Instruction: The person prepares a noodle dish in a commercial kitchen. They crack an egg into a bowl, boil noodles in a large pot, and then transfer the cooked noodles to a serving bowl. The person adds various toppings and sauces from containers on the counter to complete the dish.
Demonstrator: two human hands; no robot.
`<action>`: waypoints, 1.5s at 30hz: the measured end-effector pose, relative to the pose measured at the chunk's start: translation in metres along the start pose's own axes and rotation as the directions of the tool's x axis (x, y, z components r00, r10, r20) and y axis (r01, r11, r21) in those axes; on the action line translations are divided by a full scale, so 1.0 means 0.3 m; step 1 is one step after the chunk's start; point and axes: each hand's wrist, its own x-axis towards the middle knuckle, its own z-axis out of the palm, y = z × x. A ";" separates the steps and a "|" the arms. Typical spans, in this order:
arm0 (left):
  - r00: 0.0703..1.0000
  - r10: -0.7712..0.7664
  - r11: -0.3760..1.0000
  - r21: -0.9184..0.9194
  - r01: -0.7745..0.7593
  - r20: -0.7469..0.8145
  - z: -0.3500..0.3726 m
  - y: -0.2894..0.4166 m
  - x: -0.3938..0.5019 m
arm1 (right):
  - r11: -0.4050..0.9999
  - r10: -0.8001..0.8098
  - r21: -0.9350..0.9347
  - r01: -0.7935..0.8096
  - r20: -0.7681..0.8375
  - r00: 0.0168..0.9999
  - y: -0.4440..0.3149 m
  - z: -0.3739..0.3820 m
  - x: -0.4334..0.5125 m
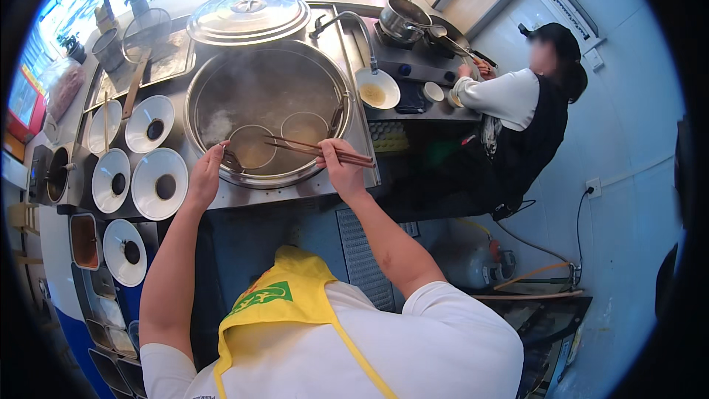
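My right hand (344,174) grips a pair of long brown chopsticks (299,147) over a large round steel pot (191,130) of steaming cloudy liquid. The tips of the chopsticks reach left above a round strainer basket (253,147) in the pot. Behind them a second strainer basket (304,128) sits in the liquid. My left hand (205,177) is at the pot's left front rim, fingers raised, beside the dark handle (232,161) of the nearer basket. Whether its fingers hold anything is not clear.
Several white bowls (160,183) stand on the left. A steel lid (249,15) lies behind the pot, and a curved faucet (365,30) reaches over a bowl with liquid (378,88). On the right, a co-worker (512,105) holds a ladle (451,41) near a saucepan (403,21).
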 end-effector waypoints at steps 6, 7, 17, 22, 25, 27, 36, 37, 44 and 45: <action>0.996 0.059 0.997 0.044 -0.056 -0.062 -0.012 -0.024 0.039 | 0.984 -0.116 -0.140 0.108 -0.054 0.992 -0.002 0.000 -0.214; 0.992 0.088 0.996 0.023 -0.086 -0.092 -0.014 -0.044 0.052 | 0.978 -0.185 -0.117 0.174 -0.096 0.978 -0.028 0.025 -0.227; 0.986 0.105 0.993 0.064 -0.098 -0.132 -0.024 0.053 -0.090 | 0.973 -0.158 -0.177 0.149 -0.035 0.987 -0.118 -0.022 -0.357; 0.998 0.031 0.999 -0.015 -0.032 -0.052 -0.038 -0.042 -0.461 | 0.957 -0.147 -0.251 0.148 0.024 0.989 -0.146 -0.062 -0.355; 0.984 -0.166 0.986 -0.005 0.166 0.059 -0.090 -0.227 -0.709 | 0.934 -0.222 -0.277 0.224 0.038 0.974 -0.187 -0.044 -0.316; 0.954 -0.290 0.956 0.059 0.287 0.070 -0.124 -0.313 -0.857 | 0.949 -0.137 -0.269 0.165 0.121 0.983 -0.210 -0.064 -0.241; 0.713 -0.641 0.754 -0.062 0.654 -0.285 -0.150 -0.463 -1.125 | 0.751 -0.513 -0.185 0.633 0.440 0.737 -0.404 0.623 0.533; 0.696 -0.648 0.748 -0.085 0.658 -0.309 -0.137 -0.460 -1.126 | 0.670 -0.544 -0.182 0.719 0.539 0.643 -0.348 0.755 0.627; 0.373 -0.806 0.582 -0.499 0.642 -0.460 -0.073 -0.454 -1.220 | 0.214 -0.319 -0.211 0.954 0.908 0.273 0.248 1.247 1.140; 0.324 -0.832 0.554 -0.641 0.531 -0.450 -0.055 -0.468 -1.244 | 0.196 -0.195 -0.286 0.938 0.926 0.323 0.323 1.279 1.221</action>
